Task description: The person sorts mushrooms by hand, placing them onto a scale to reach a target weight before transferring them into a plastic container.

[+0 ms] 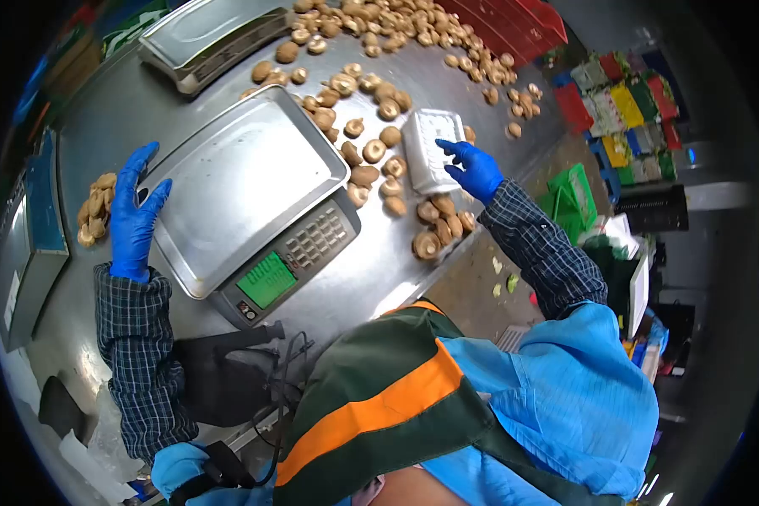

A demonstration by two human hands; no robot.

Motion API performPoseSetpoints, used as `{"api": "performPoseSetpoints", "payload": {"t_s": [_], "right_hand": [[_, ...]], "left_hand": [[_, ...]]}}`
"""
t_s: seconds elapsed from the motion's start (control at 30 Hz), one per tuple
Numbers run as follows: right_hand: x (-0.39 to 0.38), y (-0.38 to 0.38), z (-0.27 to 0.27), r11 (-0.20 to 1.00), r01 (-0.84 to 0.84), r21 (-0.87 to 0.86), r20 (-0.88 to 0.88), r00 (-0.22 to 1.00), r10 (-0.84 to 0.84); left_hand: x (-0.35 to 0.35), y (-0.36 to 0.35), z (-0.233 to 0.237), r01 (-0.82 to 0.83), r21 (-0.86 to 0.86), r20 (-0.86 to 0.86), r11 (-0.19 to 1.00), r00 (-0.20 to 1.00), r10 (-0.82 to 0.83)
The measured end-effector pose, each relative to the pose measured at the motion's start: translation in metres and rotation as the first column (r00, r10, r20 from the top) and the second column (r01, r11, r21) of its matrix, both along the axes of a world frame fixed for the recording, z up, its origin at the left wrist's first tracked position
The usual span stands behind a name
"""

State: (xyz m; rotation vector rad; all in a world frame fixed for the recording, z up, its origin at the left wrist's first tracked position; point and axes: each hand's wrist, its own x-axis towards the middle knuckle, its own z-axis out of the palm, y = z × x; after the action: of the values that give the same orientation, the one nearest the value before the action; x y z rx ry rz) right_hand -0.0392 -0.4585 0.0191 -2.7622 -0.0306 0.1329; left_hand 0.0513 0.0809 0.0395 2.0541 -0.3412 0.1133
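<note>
1. The blue-gloved right hand [474, 169] grips the edge of the white rectangular foam tray [428, 150], which sits on the steel worktop [396, 261] among loose brown mushrooms [371, 152].
2. The left hand [135, 211] is open and flat, resting against the rim of the silver digital scale's pan [244, 185].

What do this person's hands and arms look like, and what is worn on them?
The left hand and the right hand are both gloved in bright blue, with no markings visible. Dark checked sleeves cover the forearms down to the wrists. Higher up, a light blue overgarment covers the upper arms and shoulders.
</note>
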Motion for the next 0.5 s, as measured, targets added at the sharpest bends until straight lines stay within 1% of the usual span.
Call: {"api": "performPoseSetpoints", "payload": {"t_s": [0.03, 0.1, 0.13, 0.17, 0.23, 0.27, 0.3, 0.33, 0.37, 0.4, 0.43, 0.5], "right_hand": [[-0.014, -0.016, -0.008, 0.972, -0.122, -0.203, 0.015, 0.992, 0.128], [-0.033, -0.040, -0.029, 0.905, -0.270, -0.329, -0.074, 0.963, 0.261], [-0.033, -0.048, -0.048, 0.909, -0.273, -0.314, 0.004, 0.957, 0.289], [-0.035, -0.049, -0.048, 0.901, -0.261, -0.346, -0.043, 0.964, 0.263], [-0.031, -0.045, -0.047, 0.878, -0.240, -0.415, -0.112, 0.971, 0.213], [-0.028, -0.049, -0.047, 0.886, -0.269, -0.377, -0.043, 0.961, 0.273], [-0.023, -0.050, -0.044, 0.896, -0.255, -0.363, -0.036, 0.965, 0.260], [-0.016, -0.049, -0.038, 0.873, -0.296, -0.387, -0.142, 0.955, 0.261], [-0.010, -0.051, -0.043, 0.843, -0.344, -0.413, -0.200, 0.938, 0.284], [-0.010, -0.050, -0.042, 0.812, -0.386, -0.438, -0.181, 0.923, 0.340], [-0.009, -0.052, -0.044, 0.820, -0.377, -0.431, -0.186, 0.926, 0.329], [-0.006, -0.057, -0.049, 0.797, -0.477, -0.370, -0.095, 0.873, 0.478]], "left_hand": [[-0.003, -0.015, 0.006, 0.020, 0.003, -0.062, 1.000, 0.998, -0.020], [-0.010, -0.044, 0.009, 0.060, 0.017, -0.081, 0.998, 0.995, -0.058], [-0.035, -0.064, 0.011, 0.050, 0.031, -0.042, 0.998, 0.998, -0.048], [-0.035, -0.078, 0.012, 0.081, 0.019, -0.082, 0.997, 0.993, -0.079], [-0.036, -0.098, 0.012, 0.123, 0.042, -0.087, 0.992, 0.989, -0.119], [-0.037, -0.109, 0.014, 0.142, 0.056, -0.115, 0.988, 0.984, -0.134], [-0.037, -0.121, 0.018, 0.163, 0.069, -0.142, 0.984, 0.978, -0.152], [-0.038, -0.133, 0.024, 0.168, 0.074, -0.183, 0.983, 0.971, -0.152], [-0.052, -0.148, 0.026, 0.152, 0.104, -0.137, 0.983, 0.981, -0.138], [-0.054, -0.159, 0.028, 0.168, 0.116, -0.164, 0.979, 0.975, -0.148], [-0.052, -0.167, 0.030, 0.183, 0.124, -0.198, 0.975, 0.968, -0.156], [-0.047, -0.183, 0.031, 0.224, 0.117, -0.196, 0.968, 0.960, -0.199]]}}
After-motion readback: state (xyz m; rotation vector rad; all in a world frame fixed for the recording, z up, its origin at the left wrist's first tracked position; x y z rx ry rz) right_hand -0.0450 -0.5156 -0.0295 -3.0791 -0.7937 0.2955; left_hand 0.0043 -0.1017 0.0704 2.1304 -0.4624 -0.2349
